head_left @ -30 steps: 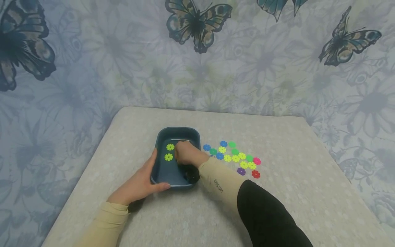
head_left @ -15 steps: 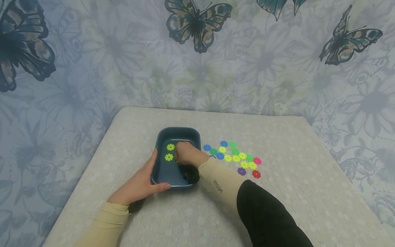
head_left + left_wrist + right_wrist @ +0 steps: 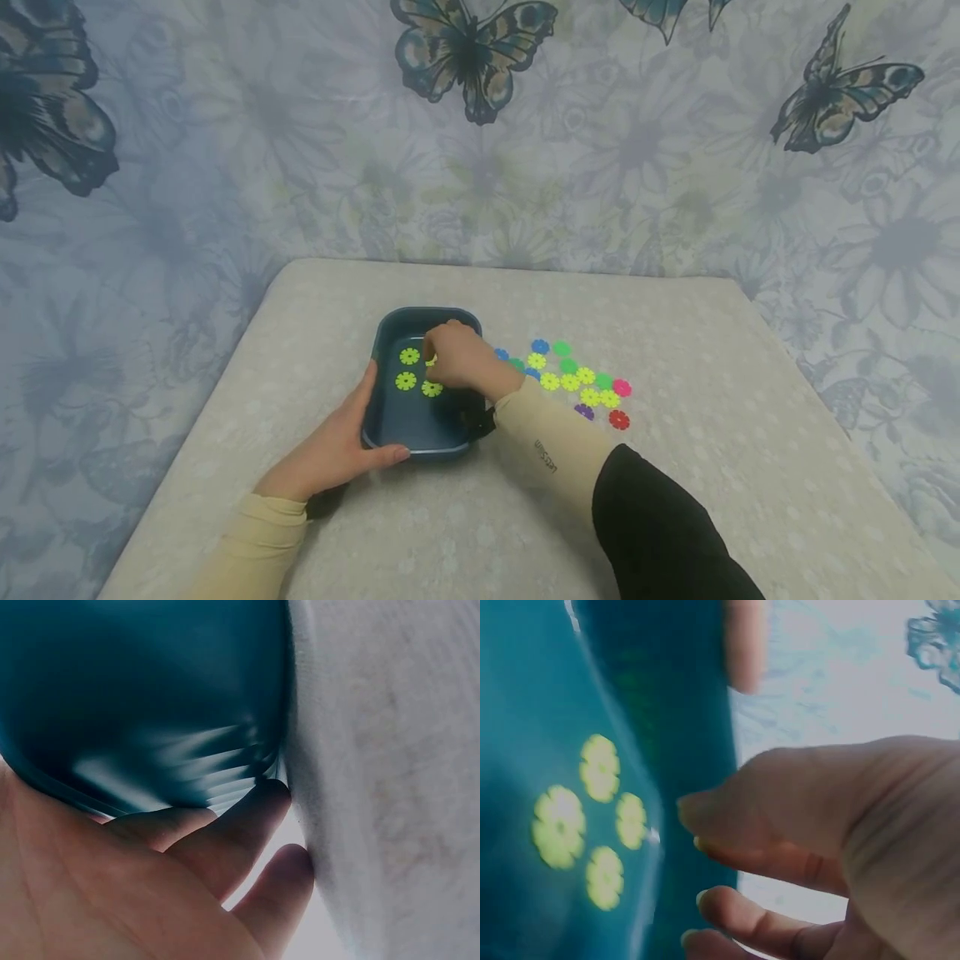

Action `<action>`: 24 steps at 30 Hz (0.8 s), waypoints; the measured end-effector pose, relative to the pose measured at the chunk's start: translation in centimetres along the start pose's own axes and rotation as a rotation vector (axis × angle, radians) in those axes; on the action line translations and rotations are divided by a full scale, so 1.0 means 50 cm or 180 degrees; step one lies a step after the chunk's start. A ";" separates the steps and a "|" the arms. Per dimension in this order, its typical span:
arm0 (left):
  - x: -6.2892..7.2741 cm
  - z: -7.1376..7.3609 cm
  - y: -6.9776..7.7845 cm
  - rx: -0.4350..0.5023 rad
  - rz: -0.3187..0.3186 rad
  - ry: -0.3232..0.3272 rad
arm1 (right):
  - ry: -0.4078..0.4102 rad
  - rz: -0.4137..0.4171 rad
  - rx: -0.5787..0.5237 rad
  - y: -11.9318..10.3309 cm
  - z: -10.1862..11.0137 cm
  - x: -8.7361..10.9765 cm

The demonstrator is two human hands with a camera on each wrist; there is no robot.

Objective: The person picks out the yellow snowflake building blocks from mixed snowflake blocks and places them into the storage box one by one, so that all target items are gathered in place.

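Observation:
A dark blue rectangular tray stands on the table. My left hand holds its near left corner, thumb over the near rim and fingers along the left side. In the left wrist view, fingertips touch the tray's outer wall. Several yellow flower-shaped discs lie flat on the tray floor in a small cluster. Above the tray's right half is my right hand, thumb and forefinger close together, nothing seen between them. In the right wrist view, its fingers are loosely bent, apart from the yellow discs.
Right of the tray, loose flower-shaped discs lie on the table: several yellow ones, blue, green, purple, pink and red. A butterfly-patterned wall covering rises behind the table.
My right hand has risen slightly and moved right, bringing two more yellow discs in the tray into sight. The left hand keeps its hold on the tray.

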State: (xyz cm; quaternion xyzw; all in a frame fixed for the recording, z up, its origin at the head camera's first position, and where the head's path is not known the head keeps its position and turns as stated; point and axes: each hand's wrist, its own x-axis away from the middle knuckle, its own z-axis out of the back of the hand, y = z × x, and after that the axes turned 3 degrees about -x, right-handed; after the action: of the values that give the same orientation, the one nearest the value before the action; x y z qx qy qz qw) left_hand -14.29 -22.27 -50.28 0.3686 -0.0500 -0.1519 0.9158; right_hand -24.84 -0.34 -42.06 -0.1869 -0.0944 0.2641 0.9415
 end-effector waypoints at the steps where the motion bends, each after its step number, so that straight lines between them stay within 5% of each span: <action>1: 0.001 0.002 0.001 0.0017 0.0015 -0.0002 | 0.0039 -0.0007 -0.0058 0.002 0.012 0.006; 8: 0.002 0.003 0.008 0.0055 0.0026 -0.0006 | 0.0462 -0.0102 -0.0665 0.077 0.097 0.073; 13: 0.002 0.002 0.011 0.0026 0.0048 -0.0008 | 0.0822 -0.0431 -0.1273 0.163 0.130 0.153; 19: 0.002 0.002 0.009 -0.0011 0.0123 0.0009 | 0.1070 -0.0710 -0.1599 0.248 0.077 0.211; 24: 0.000 -0.002 0.006 -0.0003 0.0097 0.0013 | 0.1038 -0.1068 -0.1482 0.291 -0.003 0.224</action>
State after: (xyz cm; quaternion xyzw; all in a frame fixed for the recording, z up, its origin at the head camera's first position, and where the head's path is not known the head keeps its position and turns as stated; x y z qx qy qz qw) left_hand -14.18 -22.01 -50.11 0.3676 -0.0537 -0.1372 0.9182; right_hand -22.07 17.09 -47.17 -0.4187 -0.0298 0.0434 0.9066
